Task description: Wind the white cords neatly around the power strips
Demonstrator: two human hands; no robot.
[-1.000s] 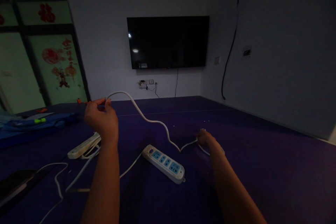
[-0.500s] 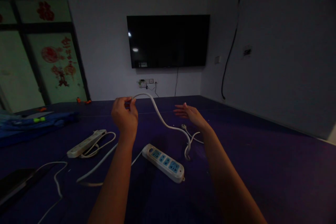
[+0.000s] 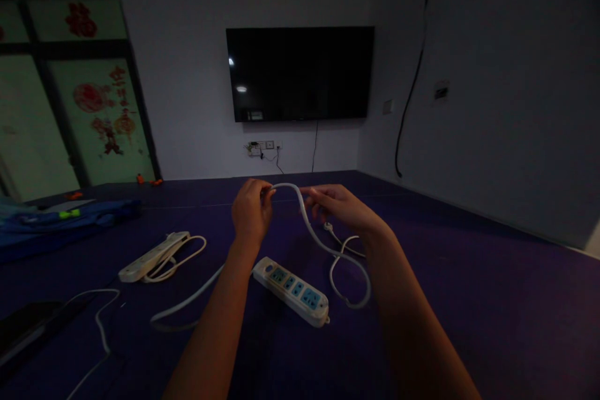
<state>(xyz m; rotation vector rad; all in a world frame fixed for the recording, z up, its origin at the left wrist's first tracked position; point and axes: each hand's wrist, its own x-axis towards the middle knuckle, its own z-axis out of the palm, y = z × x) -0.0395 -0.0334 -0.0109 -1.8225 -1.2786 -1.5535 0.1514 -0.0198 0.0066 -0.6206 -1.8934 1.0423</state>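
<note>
My left hand (image 3: 252, 211) is raised and pinched shut on the white cable (image 3: 319, 240) of a power strip. My right hand (image 3: 341, 205) has come up beside it, fingers curled at the same cable just right of the left hand's grip. From the hands the cable arches down into a loop on the purple surface. The white power strip with blue sockets (image 3: 291, 290) lies below my hands. The cable's plug end (image 3: 328, 225) rests behind the right hand.
A second white power strip (image 3: 150, 256) with coiled cord lies at the left. A thin white wire (image 3: 98, 325) and a dark flat object (image 3: 28, 328) sit near the left edge. Blue fabric (image 3: 60, 222) lies at far left. A wall-mounted TV (image 3: 300, 74) faces me.
My left hand carried the cable rightward toward the middle. My right hand rose off the surface and closed in on the cable beside the left hand. The slack formed a loop.
</note>
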